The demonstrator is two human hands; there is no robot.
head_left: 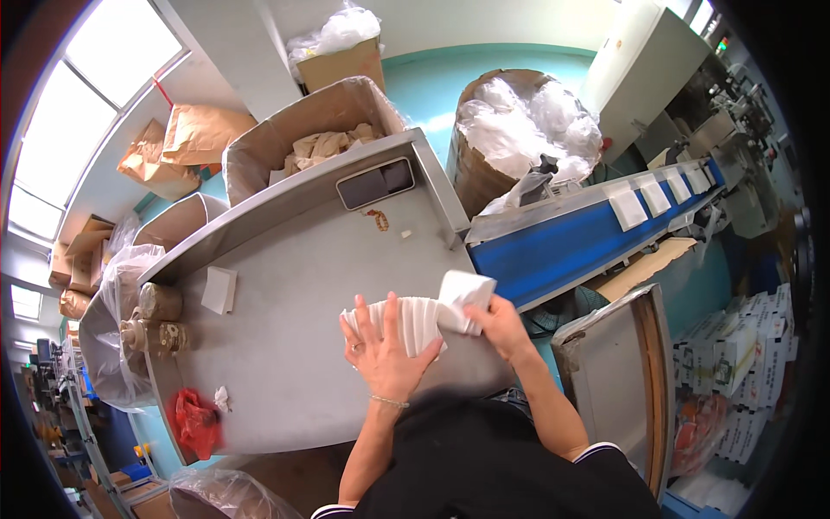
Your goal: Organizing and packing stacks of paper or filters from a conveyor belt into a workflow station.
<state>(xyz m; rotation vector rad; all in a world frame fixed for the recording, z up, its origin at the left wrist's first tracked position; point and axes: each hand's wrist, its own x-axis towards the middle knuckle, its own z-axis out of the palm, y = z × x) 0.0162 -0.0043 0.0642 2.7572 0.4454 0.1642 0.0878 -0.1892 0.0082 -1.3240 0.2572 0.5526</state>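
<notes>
At the near edge of the grey metal tabletop [294,285], a person presses a row of white folded tissues [413,318] together between both hands. Left hand [385,350] lies flat against the row's near side, its fingers [373,313] spread and released, a ring and a thin bracelet showing. Right hand [497,320] has its fingers clenched on a white tissue packet [465,298] at the row's right end, lifted slightly above the rest. Farther left on the tabletop lies a single white tissue pad [219,289]. Beyond the right edge, a blue conveyor belt [571,242] carries more white pads [654,195]. A red bag [195,421] rests at the tabletop's lower left corner.
</notes>
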